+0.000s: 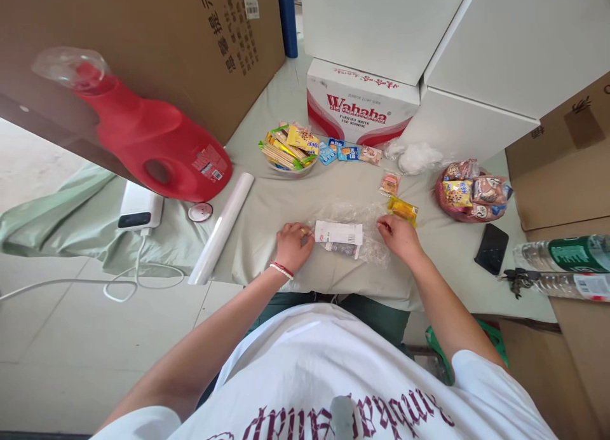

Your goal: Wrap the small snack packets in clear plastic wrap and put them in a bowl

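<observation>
A clear plastic bag (352, 217) lies on the green-grey cloth (267, 205) in front of me, with a white-labelled snack packet (338, 234) inside or on it. My left hand (293, 245) is closed on the bag's left edge beside the packet; a red and white bracelet is on its wrist. My right hand (399, 237) pinches the bag's right edge. A small yellow snack packet (403, 209) lies just beyond my right hand, and a pink one (389, 184) a little farther back.
A bowl of wrapped snacks (288, 149) and a row of small packets (350, 153) sit at the back; a red bowl of snacks (469, 192) on the right. A plastic roll (222, 227), red jug (152, 144), power bank (140, 206), phone (492, 248), bottles (562, 268) and Wahaha box (359, 106) surround.
</observation>
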The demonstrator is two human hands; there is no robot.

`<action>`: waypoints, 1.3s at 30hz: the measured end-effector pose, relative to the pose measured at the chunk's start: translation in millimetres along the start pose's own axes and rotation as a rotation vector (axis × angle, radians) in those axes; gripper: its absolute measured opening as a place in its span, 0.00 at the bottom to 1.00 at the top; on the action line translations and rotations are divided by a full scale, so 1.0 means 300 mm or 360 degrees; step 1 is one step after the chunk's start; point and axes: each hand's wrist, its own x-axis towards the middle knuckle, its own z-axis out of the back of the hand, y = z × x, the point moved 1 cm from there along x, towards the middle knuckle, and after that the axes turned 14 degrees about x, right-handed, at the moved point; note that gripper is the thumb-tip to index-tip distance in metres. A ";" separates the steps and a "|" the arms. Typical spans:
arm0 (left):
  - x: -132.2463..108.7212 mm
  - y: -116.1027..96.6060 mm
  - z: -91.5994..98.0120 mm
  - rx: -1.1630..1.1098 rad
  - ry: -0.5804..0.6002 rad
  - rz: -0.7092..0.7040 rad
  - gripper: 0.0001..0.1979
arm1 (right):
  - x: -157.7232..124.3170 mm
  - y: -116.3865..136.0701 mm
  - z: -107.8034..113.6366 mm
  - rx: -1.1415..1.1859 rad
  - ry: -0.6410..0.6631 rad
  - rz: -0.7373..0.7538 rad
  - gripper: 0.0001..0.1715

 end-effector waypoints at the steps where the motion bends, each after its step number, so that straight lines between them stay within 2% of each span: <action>1: 0.002 -0.006 -0.004 0.0013 0.0007 0.0029 0.10 | 0.030 0.027 -0.004 -0.0074 -0.0070 0.0094 0.20; 4: 0.016 -0.022 -0.010 -0.0017 -0.0006 0.0117 0.10 | 0.138 0.104 -0.049 -0.0217 -0.0073 0.0225 0.37; 6: 0.033 -0.032 -0.009 -0.0050 -0.0046 0.0233 0.17 | 0.218 0.137 -0.094 -0.0243 0.0063 0.0093 0.47; 7: 0.043 -0.036 -0.008 -0.0045 -0.0050 0.0292 0.21 | 0.254 0.149 -0.114 -0.0234 0.0154 -0.0007 0.49; 9: 0.065 -0.044 -0.005 0.0008 0.0017 0.0338 0.23 | 0.307 0.169 -0.142 -0.0171 0.0353 -0.0166 0.41; 11: 0.085 -0.050 -0.003 0.0068 0.0129 0.0297 0.16 | 0.321 0.193 -0.151 -0.0088 0.0510 -0.0215 0.25; 13: 0.099 -0.048 -0.001 0.0057 0.0180 0.0237 0.07 | 0.286 0.224 -0.147 -0.0029 0.0587 -0.0066 0.19; 15: 0.106 -0.037 0.003 -0.0007 0.0166 0.0204 0.01 | 0.208 0.255 -0.145 -0.0084 0.0652 0.0240 0.20; 17: 0.106 -0.019 0.007 -0.0064 0.0154 0.0198 0.01 | 0.109 0.277 -0.154 -0.0274 0.0733 0.0509 0.22; 19: 0.098 0.000 0.015 -0.0168 0.0137 0.0221 0.02 | 0.017 0.282 -0.170 -0.0490 0.0756 0.0572 0.25; 22: 0.070 0.000 0.036 -0.0496 0.0053 0.0235 0.02 | -0.070 0.268 -0.200 -0.0599 0.0673 0.0524 0.29; 25: 0.031 -0.065 0.057 -0.0701 0.0022 0.0119 0.03 | -0.110 0.246 -0.232 -0.0486 0.0559 0.0525 0.32; 27: 0.010 -0.132 0.056 -0.0624 0.0028 -0.0021 0.03 | -0.133 0.225 -0.250 -0.0313 0.0457 0.0529 0.33; 29: -0.005 -0.193 0.039 -0.0393 0.0081 -0.0141 0.06 | -0.162 0.196 -0.261 -0.0069 0.0373 0.0541 0.32; 32: -0.024 -0.240 -0.006 0.0015 0.0245 -0.0230 0.11 | -0.202 0.133 -0.249 0.0358 0.0303 0.0519 0.25; 34: -0.042 -0.245 -0.029 0.0182 0.0285 -0.0291 0.13 | -0.213 0.085 -0.223 0.0517 0.0035 0.0318 0.22; 37: -0.071 -0.244 -0.044 0.0290 0.0229 -0.0419 0.16 | -0.206 0.026 -0.189 0.0327 -0.0529 -0.0122 0.25; 39: -0.082 -0.246 -0.049 0.0346 0.0225 -0.0469 0.17 | -0.195 0.006 -0.186 0.0117 -0.0603 -0.0303 0.31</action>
